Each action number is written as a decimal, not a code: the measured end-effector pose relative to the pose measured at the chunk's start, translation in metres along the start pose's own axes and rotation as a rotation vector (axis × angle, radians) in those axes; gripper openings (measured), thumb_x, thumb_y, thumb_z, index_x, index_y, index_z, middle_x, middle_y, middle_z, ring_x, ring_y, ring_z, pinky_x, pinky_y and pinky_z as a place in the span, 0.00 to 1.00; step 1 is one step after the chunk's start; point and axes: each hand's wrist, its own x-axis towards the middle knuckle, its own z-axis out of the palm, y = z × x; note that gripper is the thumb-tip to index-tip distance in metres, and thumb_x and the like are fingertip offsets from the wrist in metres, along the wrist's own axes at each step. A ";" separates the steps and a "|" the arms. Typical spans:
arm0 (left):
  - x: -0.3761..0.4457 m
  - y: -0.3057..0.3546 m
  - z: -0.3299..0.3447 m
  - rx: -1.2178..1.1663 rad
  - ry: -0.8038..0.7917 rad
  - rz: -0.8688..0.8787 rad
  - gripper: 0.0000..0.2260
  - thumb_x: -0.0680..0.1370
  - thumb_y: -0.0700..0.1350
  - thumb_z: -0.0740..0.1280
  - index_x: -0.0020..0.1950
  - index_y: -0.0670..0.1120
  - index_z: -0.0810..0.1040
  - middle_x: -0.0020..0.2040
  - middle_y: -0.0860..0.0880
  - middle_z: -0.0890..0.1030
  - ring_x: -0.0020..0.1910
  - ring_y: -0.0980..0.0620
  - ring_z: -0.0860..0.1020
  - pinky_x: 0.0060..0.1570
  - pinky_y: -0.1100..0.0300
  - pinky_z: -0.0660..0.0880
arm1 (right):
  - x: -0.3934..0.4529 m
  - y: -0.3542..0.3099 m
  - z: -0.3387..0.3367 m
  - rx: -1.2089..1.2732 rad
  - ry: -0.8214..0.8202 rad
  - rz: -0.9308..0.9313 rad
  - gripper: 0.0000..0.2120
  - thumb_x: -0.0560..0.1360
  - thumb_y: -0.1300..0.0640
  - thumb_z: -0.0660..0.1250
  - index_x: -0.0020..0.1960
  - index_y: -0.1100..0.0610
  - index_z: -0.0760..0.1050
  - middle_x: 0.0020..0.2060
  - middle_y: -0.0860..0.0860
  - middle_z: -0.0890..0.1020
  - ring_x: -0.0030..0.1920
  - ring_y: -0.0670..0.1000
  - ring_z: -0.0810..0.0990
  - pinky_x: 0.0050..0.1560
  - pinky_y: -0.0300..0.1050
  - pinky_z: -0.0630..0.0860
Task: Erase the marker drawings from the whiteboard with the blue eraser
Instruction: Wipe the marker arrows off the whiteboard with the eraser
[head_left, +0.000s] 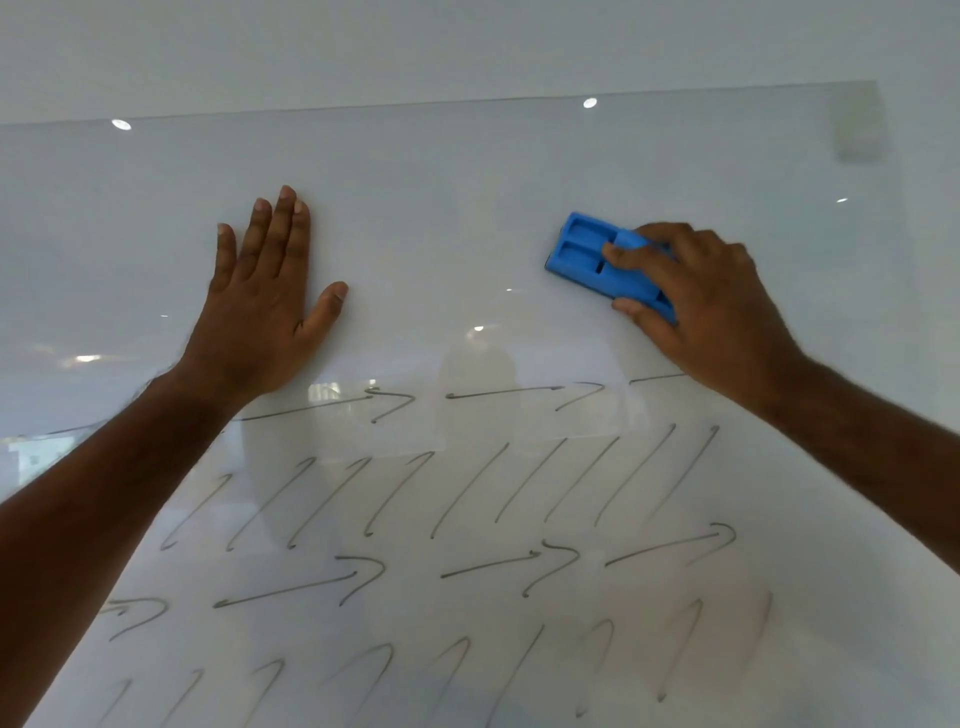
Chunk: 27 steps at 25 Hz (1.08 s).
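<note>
Whiteboard (467, 218): glossy white panel filling most of the view, top edge visible against a pale wall (467, 47); small bright light reflections scattered over its surface; upper band of the whiteboard bare of ink.

Marker drawings (415, 493): grey strokes covering the lower part of the whiteboard, in alternating rows of horizontal arrows and slanted hooked lines; topmost arrow row lies just below both hands.

Left hand (265, 301): flat on the whiteboard's upper left area, palm against the surface, fingers straight and close together pointing up, thumb spread to the side; holds nothing; forearm crosses the drawings' left edge.

Right hand (701, 301): on the whiteboard's upper right area, fingers and thumb curled round the eraser, gripping it.

Blue eraser (587, 249): rectangular block with recessed moulded top, tilted, its underside against the whiteboard, above the drawings; right end hidden under the fingers.
</note>
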 end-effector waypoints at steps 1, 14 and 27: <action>0.000 0.000 -0.001 0.007 -0.006 0.002 0.39 0.86 0.64 0.48 0.89 0.41 0.47 0.90 0.43 0.47 0.89 0.42 0.47 0.85 0.41 0.41 | -0.008 0.000 -0.001 -0.016 -0.026 -0.033 0.21 0.83 0.47 0.66 0.74 0.51 0.72 0.68 0.57 0.75 0.59 0.61 0.78 0.55 0.63 0.75; 0.004 0.055 0.009 0.044 -0.022 0.026 0.41 0.87 0.64 0.47 0.88 0.35 0.46 0.88 0.35 0.46 0.88 0.35 0.45 0.86 0.38 0.44 | 0.005 0.033 -0.008 0.009 0.035 0.143 0.22 0.82 0.46 0.67 0.74 0.50 0.72 0.68 0.56 0.75 0.60 0.62 0.77 0.56 0.63 0.75; 0.022 0.082 0.019 0.065 0.011 0.062 0.40 0.86 0.64 0.46 0.88 0.35 0.47 0.89 0.36 0.47 0.88 0.36 0.47 0.86 0.38 0.44 | -0.049 0.069 -0.023 -0.082 -0.036 0.000 0.25 0.83 0.41 0.62 0.76 0.50 0.71 0.67 0.58 0.75 0.57 0.62 0.78 0.55 0.63 0.76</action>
